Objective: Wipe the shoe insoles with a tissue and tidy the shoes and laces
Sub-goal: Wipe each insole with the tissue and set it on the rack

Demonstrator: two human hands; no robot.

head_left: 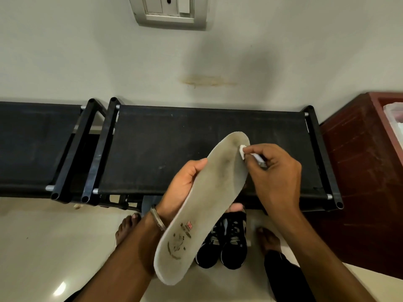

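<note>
Insole (202,205) gripped in L hand (183,188), R hand (277,171) pinching tissue (242,152) w/ shoes (224,243) below, rack (196,149) behind

Grey worn insole (202,210) held tilted, white tissue (242,151) touching its toe.

Black fabric shoe rack (196,147) against a pale wall (87,62), second rack (32,144) beside it, switch plate (170,12) above, red-brown cabinet (359,160) at right.
</note>
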